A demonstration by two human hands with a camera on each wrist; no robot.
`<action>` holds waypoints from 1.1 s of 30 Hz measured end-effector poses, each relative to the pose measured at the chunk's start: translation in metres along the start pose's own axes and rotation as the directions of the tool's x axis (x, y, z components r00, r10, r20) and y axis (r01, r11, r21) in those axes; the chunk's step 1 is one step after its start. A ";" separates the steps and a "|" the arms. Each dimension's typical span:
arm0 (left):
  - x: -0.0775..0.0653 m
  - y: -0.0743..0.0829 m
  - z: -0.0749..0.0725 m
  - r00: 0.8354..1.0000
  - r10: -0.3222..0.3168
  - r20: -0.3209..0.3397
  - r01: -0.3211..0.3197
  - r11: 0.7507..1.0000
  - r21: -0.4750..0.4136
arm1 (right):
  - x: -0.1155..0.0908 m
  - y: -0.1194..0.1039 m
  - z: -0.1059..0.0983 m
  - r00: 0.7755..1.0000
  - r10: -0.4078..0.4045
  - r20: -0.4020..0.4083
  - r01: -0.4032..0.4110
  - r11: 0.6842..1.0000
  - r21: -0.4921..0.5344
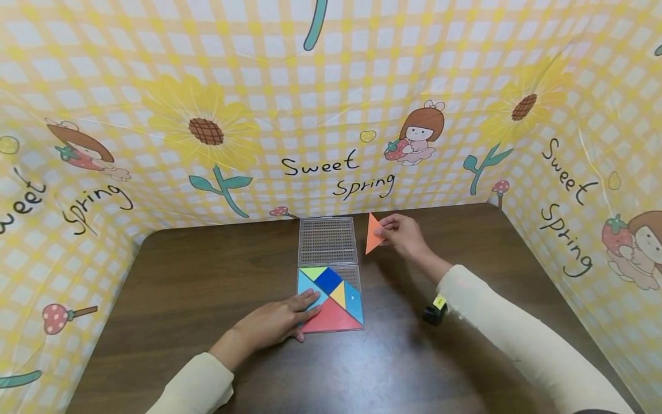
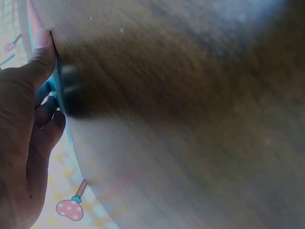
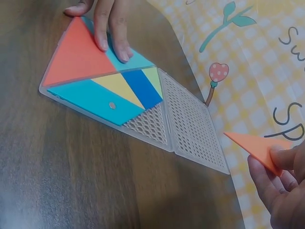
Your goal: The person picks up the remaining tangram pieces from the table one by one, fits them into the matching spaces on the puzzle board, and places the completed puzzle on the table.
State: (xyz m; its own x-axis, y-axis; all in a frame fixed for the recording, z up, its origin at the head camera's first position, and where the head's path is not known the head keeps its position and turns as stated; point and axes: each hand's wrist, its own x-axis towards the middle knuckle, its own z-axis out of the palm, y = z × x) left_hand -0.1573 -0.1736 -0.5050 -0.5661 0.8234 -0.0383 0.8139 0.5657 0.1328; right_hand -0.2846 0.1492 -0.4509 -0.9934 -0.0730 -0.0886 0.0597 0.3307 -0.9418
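A clear hinged tangram case (image 1: 331,330) lies unfolded, its near half mostly filled with flat coloured pieces. My left hand (image 1: 279,319) rests on its left side, fingers stretched over the light blue triangle (image 3: 138,55) and thumb at the near left corner. Beside that lie a large red triangle (image 3: 76,55), a blue piece (image 1: 328,280), a small yellow triangle (image 1: 338,294), a light green triangle (image 1: 312,271) and a teal parallelogram (image 3: 95,100). To the right of the case, my right hand (image 1: 405,236) pinches an orange triangle (image 3: 255,148) between thumb and fingers, raised above the table.
The case's perforated far half (image 1: 327,241) lies flat near the back of the brown wooden table (image 1: 207,276). A bare triangular gap (image 3: 150,124) shows the mesh at the near half's far right corner. Printed checked cloth (image 1: 320,115) encloses the back and sides.
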 end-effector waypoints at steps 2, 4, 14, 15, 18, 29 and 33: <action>0.000 0.000 0.000 1.000 -0.001 0.003 0.001 1.000 0.000 | 0.000 0.001 0.003 1.000 -0.003 0.007 0.003 1.000 0.008; 0.000 0.000 0.000 1.000 -0.002 0.005 0.002 1.000 -0.001 | -0.001 0.002 0.006 1.000 -0.009 0.014 0.008 1.000 0.007; 0.000 0.000 -0.001 1.000 -0.010 0.015 0.010 1.000 -0.006 | -0.004 0.003 0.020 0.999 -0.031 0.044 0.031 0.999 0.013; 0.000 0.000 -0.001 1.000 -0.010 0.015 0.010 1.000 -0.004 | -0.004 0.002 0.021 0.998 -0.033 0.046 0.033 0.999 0.016; 0.000 0.000 -0.002 1.000 -0.009 0.013 0.009 1.000 -0.001 | -0.005 0.002 0.023 0.998 -0.038 0.056 0.038 0.999 0.006; 0.000 0.000 0.000 1.000 0.010 -0.019 -0.010 1.000 0.009 | -0.006 0.006 0.032 0.996 -0.040 0.078 0.043 0.999 -0.033; 0.000 0.000 -0.002 1.000 0.003 -0.006 -0.003 1.000 0.003 | -0.007 0.006 0.035 0.995 -0.025 0.095 0.029 0.999 -0.037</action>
State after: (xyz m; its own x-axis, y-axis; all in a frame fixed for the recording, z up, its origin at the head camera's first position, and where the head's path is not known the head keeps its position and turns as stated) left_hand -0.1575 -0.1736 -0.5034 -0.5646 0.8247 -0.0324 0.8157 0.5636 0.1300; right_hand -0.2735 0.1190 -0.4671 -0.9808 -0.1702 -0.0949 0.0271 0.3630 -0.9314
